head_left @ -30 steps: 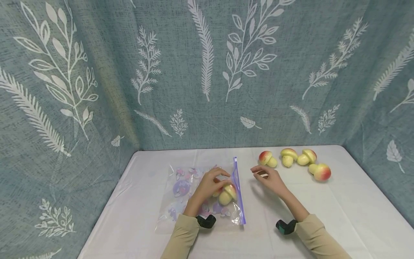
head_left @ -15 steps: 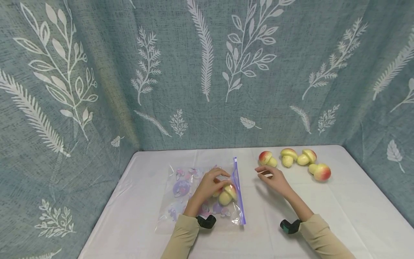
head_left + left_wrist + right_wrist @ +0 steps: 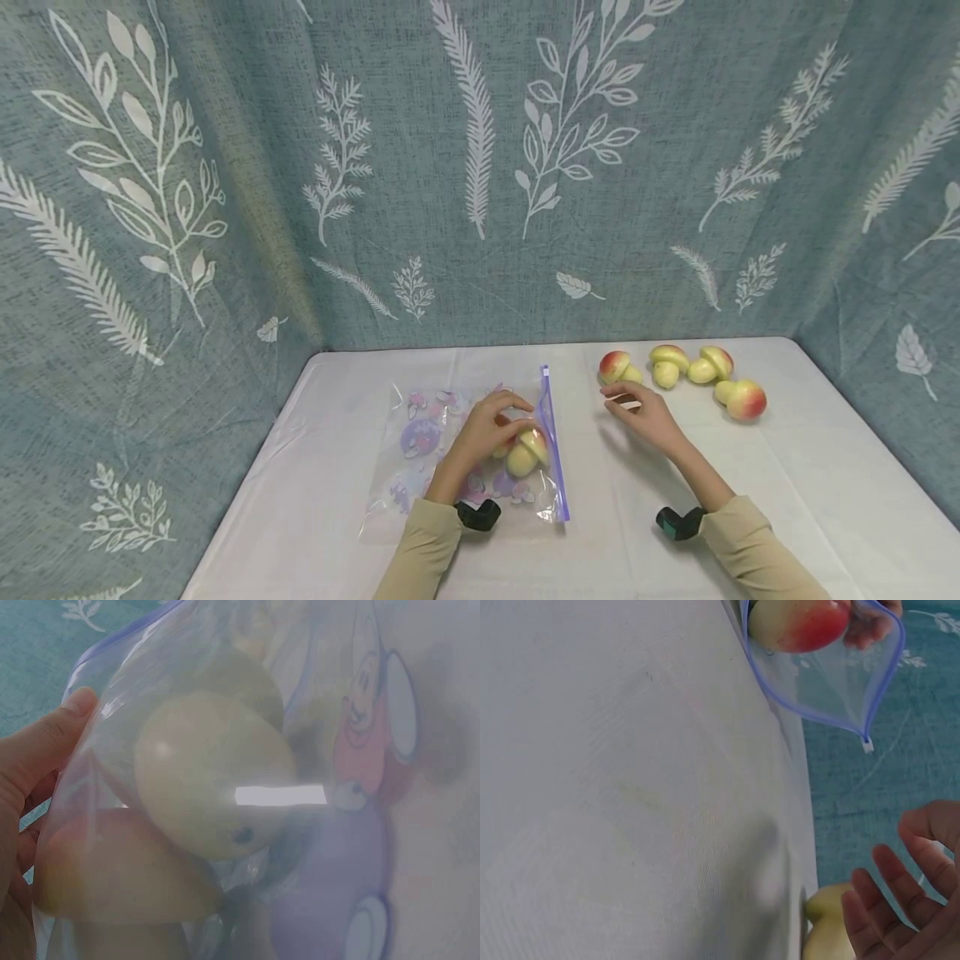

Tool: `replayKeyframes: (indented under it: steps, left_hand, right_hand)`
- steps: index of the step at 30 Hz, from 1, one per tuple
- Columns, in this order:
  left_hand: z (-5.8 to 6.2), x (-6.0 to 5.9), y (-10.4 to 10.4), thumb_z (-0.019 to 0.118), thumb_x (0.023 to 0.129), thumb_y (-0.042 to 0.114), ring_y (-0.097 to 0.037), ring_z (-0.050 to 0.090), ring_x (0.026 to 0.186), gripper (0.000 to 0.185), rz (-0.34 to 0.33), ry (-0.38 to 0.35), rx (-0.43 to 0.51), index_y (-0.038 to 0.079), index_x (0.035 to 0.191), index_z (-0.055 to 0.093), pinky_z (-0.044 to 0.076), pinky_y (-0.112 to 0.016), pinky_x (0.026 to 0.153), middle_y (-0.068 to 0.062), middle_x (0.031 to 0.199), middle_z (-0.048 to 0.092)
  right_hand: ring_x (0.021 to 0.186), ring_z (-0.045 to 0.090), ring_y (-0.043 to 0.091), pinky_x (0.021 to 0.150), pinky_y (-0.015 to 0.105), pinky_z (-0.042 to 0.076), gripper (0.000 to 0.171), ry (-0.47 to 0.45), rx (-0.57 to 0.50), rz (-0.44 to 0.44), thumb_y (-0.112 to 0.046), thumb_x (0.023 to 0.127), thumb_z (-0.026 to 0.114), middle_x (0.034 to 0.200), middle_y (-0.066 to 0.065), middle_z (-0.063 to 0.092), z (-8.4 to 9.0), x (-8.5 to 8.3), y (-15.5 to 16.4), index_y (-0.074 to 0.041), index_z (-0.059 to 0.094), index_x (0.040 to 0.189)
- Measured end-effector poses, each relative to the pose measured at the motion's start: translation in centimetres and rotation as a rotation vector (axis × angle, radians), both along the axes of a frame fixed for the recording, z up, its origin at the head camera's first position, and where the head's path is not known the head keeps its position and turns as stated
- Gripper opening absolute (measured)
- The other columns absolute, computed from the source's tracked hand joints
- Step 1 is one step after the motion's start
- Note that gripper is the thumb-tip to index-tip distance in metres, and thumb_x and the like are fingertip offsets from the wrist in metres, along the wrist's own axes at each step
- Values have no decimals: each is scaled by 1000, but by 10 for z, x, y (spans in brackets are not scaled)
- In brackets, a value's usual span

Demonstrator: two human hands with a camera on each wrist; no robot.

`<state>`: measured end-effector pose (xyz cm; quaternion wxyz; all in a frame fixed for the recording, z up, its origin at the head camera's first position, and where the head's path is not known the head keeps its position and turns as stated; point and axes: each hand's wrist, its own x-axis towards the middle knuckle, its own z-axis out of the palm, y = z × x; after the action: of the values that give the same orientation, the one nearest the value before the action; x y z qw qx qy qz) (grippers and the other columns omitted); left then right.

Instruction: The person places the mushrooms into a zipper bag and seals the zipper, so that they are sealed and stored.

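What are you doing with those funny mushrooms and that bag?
The left hand holds a clear zip bag on the white table, with one toy mushroom inside near its opening. The right hand, empty with fingers relaxed, reaches toward the nearest of four loose mushrooms at the back of the table.

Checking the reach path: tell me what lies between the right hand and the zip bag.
Only bare white tablecloth lies between the right hand and the zip bag, as the head view shows.
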<state>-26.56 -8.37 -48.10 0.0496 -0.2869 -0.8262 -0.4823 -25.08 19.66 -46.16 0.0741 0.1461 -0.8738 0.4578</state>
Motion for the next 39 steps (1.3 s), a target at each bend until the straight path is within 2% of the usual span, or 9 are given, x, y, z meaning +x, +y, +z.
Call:
replayKeyframes:
  steps: [3,8,19,27,39]
  left_hand:
    - [0,0,0,71,82,23,-21,61,95,20,1,4,-4,12,98,68,54,-22,76,-1,101,66]
    - [-1,1,0,71,81,24,-20,61,94,20,3,4,-2,13,98,68,54,-22,76,0,100,66]
    - [-2,0,0,71,81,24,-22,61,93,20,-7,1,9,13,97,68,54,-23,75,-3,97,66]
    - [-3,1,0,71,82,27,-25,61,94,21,-8,-15,12,13,98,68,54,-24,76,-8,98,66]
    - [-4,2,-1,69,83,31,-28,60,94,23,-22,9,9,14,98,67,54,-24,77,-11,98,65]
  right_hand:
    - [96,62,32,75,34,54,22,-4,14,-16,-12,90,61,107,17,65,-13,-8,7,0,63,109]
    - [95,63,30,76,37,54,23,-5,8,-27,-16,89,62,104,15,65,-21,-12,15,-3,63,108]
    - [93,63,32,77,42,55,24,18,34,-47,-14,89,62,101,16,66,-21,-14,23,2,63,106]
    - [94,63,33,79,44,55,25,11,31,-69,-18,89,63,103,16,65,-25,-17,29,0,62,106]
    - [97,61,30,81,42,53,31,27,-3,-108,-24,89,63,106,15,64,-30,-20,35,-2,60,111]
